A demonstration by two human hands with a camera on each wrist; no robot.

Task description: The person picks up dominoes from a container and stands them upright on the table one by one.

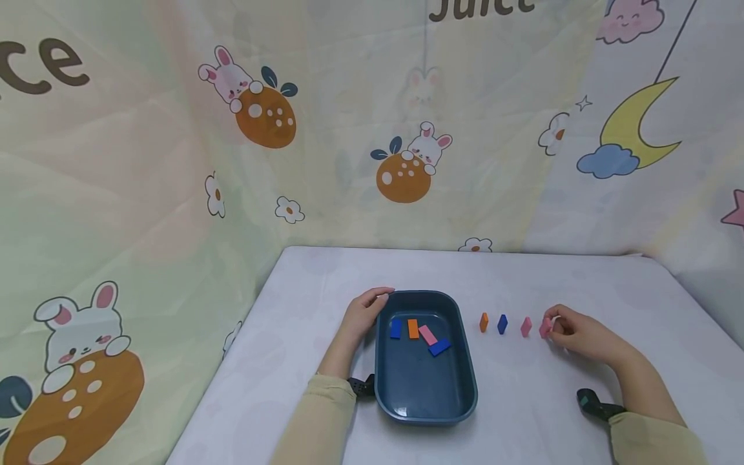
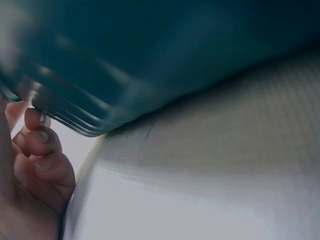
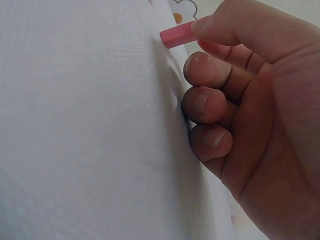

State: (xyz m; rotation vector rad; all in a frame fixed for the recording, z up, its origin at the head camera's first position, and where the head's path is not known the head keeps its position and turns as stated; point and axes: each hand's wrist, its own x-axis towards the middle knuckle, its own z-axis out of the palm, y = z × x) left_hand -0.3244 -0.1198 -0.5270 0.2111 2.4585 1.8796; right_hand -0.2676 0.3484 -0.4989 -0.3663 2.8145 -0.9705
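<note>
Between the thumb and index finger of my right hand [image 1: 584, 332], a small pink block [image 1: 545, 327] is pinched. It stands on end at the right of a row. In the right wrist view the pink block [image 3: 177, 35] juts past the fingertips, the other fingers curled below. The row continues left with another pink block [image 1: 526, 327], a blue block [image 1: 502, 324] and an orange block [image 1: 484, 322], all upright. My left hand [image 1: 361, 315] holds the far left corner of a dark blue tray [image 1: 427, 394]; in the left wrist view its fingers curl by the rim.
Inside the tray lie two blue blocks [image 1: 440, 347], an orange block [image 1: 413, 329] and a pink block [image 1: 427, 334]. A white cloth covers the table [image 1: 523, 413]. Behind it hangs a printed curtain [image 1: 349, 97] with rabbits and fruit.
</note>
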